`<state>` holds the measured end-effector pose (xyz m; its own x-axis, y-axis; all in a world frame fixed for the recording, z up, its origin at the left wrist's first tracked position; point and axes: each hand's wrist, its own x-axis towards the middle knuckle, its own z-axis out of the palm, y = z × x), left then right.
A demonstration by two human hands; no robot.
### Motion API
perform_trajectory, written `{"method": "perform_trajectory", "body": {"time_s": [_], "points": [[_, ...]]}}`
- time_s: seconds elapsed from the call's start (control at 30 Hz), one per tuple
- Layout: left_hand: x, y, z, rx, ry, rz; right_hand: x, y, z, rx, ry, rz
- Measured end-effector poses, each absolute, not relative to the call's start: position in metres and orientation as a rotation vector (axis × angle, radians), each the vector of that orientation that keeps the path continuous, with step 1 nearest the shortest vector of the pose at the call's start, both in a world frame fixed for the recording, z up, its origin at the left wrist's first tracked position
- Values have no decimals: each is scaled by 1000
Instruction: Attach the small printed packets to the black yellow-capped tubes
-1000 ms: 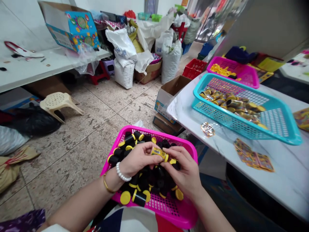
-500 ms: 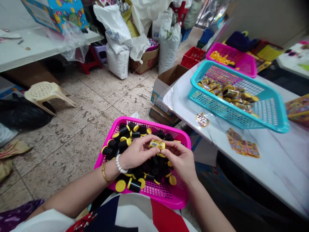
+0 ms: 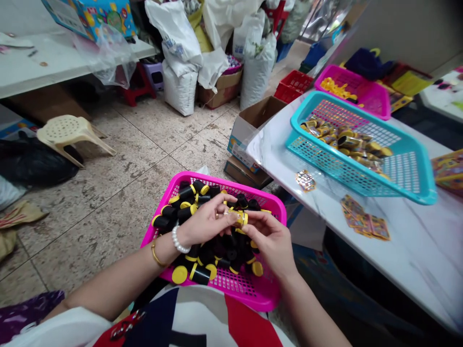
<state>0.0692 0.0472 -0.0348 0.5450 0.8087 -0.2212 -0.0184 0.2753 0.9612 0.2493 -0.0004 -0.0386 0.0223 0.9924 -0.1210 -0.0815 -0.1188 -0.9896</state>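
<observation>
Between my two hands is a small canister (image 3: 240, 218) with a yellow end and a shiny gold wrap, held above a pink basket (image 3: 265, 299). My left hand (image 3: 208, 219), with a pearl bracelet and a gold bangle at the wrist, pinches its left side. The fingertips of my right hand (image 3: 269, 236) grip the yellow end. Beneath my hands the basket holds many black canisters with yellow lids, such as this black canister (image 3: 200, 274). A loose-looking yellow lid (image 3: 179, 274) lies at the near left corner. My fingers partly cover the held canister.
At right, a marbled table (image 3: 325, 212) bears a turquoise basket (image 3: 361, 180) of gold-wrapped canisters, a small sticker pile (image 3: 306, 180) and printed cards (image 3: 365, 219). A cream stool (image 3: 68, 132) stands left. White sacks (image 3: 181, 86) and an open carton (image 3: 253, 123) are on the floor.
My left fingers have lifted and shifted on the canister, and its gold body now shows less. My right hand stays at the yellow end. The view has shifted slightly.
</observation>
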Motion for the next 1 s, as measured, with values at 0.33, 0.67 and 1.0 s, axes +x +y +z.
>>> {"method": "perform_trajectory", "body": {"time_s": [0.33,0.67,1.0], "points": [[71,50,-33,817,690,570,254,4,-51,-986,-1065,1353],[73,47,-34,726,673,526,253,-2,-41,-946,-1295,1085],[74,48,-24,906,787,736,248,-3,-38,-1237,-1084,1236]]}}
